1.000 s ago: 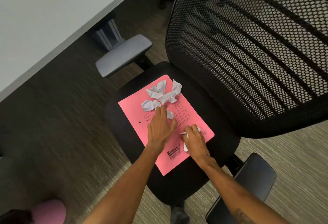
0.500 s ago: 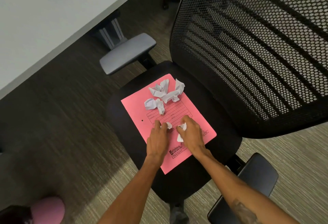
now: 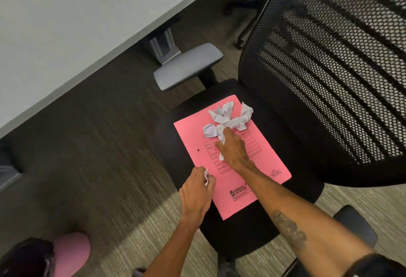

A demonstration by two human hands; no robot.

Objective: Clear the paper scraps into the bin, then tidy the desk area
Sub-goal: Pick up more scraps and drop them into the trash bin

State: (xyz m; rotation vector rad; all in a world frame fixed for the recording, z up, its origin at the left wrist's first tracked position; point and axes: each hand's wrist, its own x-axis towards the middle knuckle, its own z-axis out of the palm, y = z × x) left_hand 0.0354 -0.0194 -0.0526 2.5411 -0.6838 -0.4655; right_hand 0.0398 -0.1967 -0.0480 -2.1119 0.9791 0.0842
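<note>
Right hand reaches, fingers spread, onto the paper scraps heaped at 12 o'clock on the pink folder; left hand pinches one scrap at 8; we judge gathering underway, bin unseen.

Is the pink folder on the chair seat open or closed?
Closed. The pink folder lies flat on the chair seat, its printed front cover facing up. No inner pages show, and crumpled paper scraps sit on it.

One head-worn view, looking steeply down and forward onto the chair seat, close in. The desk sits up-left of that seat; both forearms enter from the bottom edge, below it.
</note>
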